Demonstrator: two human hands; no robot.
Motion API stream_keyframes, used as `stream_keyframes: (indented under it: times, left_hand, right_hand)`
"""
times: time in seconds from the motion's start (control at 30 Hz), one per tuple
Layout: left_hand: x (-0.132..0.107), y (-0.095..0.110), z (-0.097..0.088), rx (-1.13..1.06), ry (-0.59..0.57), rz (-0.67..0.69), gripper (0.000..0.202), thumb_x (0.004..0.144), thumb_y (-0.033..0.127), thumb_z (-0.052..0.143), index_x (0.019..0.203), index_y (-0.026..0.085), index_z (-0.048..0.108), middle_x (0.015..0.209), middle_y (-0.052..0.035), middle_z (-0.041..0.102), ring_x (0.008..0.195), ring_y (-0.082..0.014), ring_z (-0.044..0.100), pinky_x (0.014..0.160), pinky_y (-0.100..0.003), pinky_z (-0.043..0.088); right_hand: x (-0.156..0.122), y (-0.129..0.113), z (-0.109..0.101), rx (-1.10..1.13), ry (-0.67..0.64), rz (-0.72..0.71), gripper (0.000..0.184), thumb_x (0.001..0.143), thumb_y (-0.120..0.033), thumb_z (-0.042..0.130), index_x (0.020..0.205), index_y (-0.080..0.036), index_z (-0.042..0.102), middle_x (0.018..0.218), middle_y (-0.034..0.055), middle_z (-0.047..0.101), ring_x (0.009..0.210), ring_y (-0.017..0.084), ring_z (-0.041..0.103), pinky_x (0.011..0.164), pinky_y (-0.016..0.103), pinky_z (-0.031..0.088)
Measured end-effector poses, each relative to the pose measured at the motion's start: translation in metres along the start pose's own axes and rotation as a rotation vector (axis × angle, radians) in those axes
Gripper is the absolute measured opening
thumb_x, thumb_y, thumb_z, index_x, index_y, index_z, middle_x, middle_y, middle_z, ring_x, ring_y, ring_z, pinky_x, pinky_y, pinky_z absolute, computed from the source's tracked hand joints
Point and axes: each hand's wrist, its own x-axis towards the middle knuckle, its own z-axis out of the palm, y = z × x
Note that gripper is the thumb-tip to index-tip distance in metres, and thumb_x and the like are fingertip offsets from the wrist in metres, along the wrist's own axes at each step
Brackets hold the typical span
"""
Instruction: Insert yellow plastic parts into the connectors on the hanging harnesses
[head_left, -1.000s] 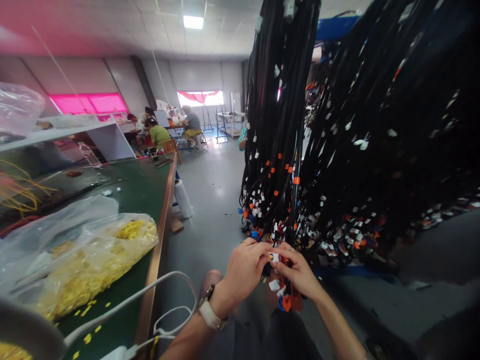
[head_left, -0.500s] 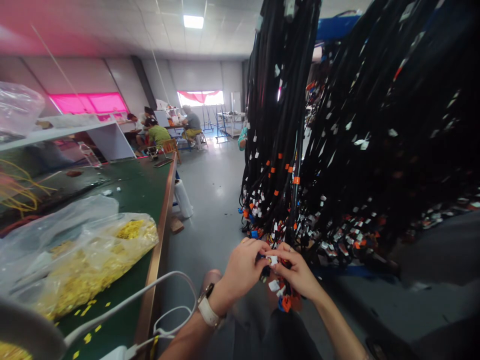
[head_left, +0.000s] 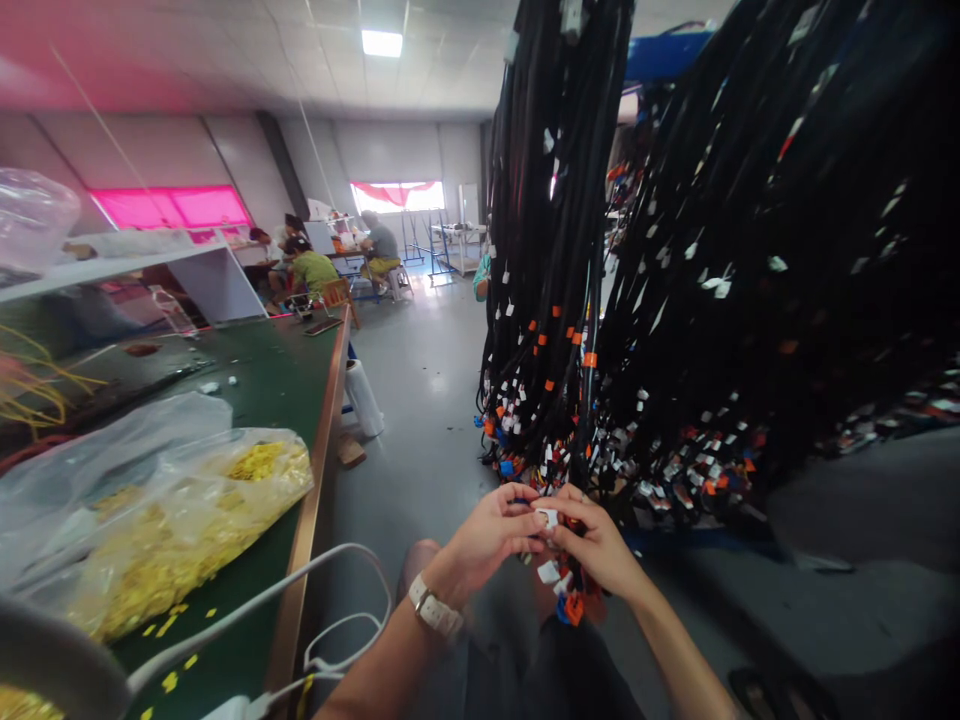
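Note:
A small white connector (head_left: 548,518) sits between my two hands, low in the middle of the view. My right hand (head_left: 596,548) pinches it from the right with thumb and fingers. From the left, the thumb and curled fingers of my left hand (head_left: 491,535) close on its other side; the exact fingertip contact is partly hidden. Below the hands dangle more connectors of the same harness: a white one (head_left: 548,572), an orange one (head_left: 574,609) and a blue one (head_left: 562,606). Just beyond hang black cable harnesses (head_left: 551,230) with orange tape bands.
A green-topped bench (head_left: 285,370) runs along the left, with a clear bag of yellow pieces (head_left: 172,540) and a white cable (head_left: 300,570) over its edge. More black harnesses (head_left: 712,300) hang at right. A plastic film roll (head_left: 364,398) stands on the floor. Several people sit at far tables.
My left hand has turned at the wrist, showing more of its inner side and the watch strap. My right hand keeps the white connector in nearly the same spot.

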Motion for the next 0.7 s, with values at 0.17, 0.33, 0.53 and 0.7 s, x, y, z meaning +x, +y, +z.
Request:
stream_keyframes:
  times: [0.17, 0.33, 0.53, 0.7]
  left_hand:
    - [0.001, -0.003, 0.005, -0.02, 0.04, 0.064, 0.035, 0.064, 0.015, 0.073, 0.089, 0.015, 0.048, 0.074, -0.001, 0.058, 0.068, -0.0108, 0.057, 0.067, -0.025, 0.043]
    - [0.004, -0.007, 0.008, -0.075, 0.051, 0.096, 0.032, 0.063, 0.01, 0.07, 0.084, 0.015, 0.047, 0.073, 0.0007, 0.056, 0.066, -0.0098, 0.054, 0.064, -0.023, 0.041]
    - [0.006, -0.013, 0.009, -0.1, 0.063, 0.141, 0.029, 0.062, 0.007, 0.067, 0.08, 0.016, 0.046, 0.07, 0.0029, 0.052, 0.064, -0.0093, 0.052, 0.063, -0.024, 0.039]
    - [0.007, -0.015, 0.009, -0.104, 0.063, 0.151, 0.029, 0.061, 0.008, 0.067, 0.079, 0.017, 0.046, 0.07, 0.0031, 0.051, 0.065, -0.0094, 0.051, 0.063, -0.023, 0.039]
  right_hand:
    - [-0.001, 0.002, 0.0, 0.006, -0.012, 0.0, 0.025, 0.08, -0.036, 0.06, 0.101, -0.027, 0.068, 0.079, 0.0017, 0.05, 0.076, 0.017, 0.05, 0.068, 0.03, 0.043]
    - [-0.001, 0.0, 0.0, 0.006, -0.01, -0.013, 0.023, 0.08, -0.035, 0.06, 0.099, -0.026, 0.069, 0.078, 0.0016, 0.05, 0.076, 0.017, 0.05, 0.069, 0.03, 0.043]
    - [0.0, 0.0, 0.0, -0.004, -0.017, -0.006, 0.026, 0.08, -0.04, 0.06, 0.098, -0.025, 0.07, 0.076, 0.0016, 0.049, 0.076, 0.018, 0.05, 0.069, 0.03, 0.041]
    - [0.001, -0.002, 0.0, -0.01, -0.015, -0.013, 0.028, 0.079, -0.044, 0.06, 0.098, -0.026, 0.07, 0.074, 0.0012, 0.049, 0.075, 0.018, 0.049, 0.069, 0.031, 0.04]
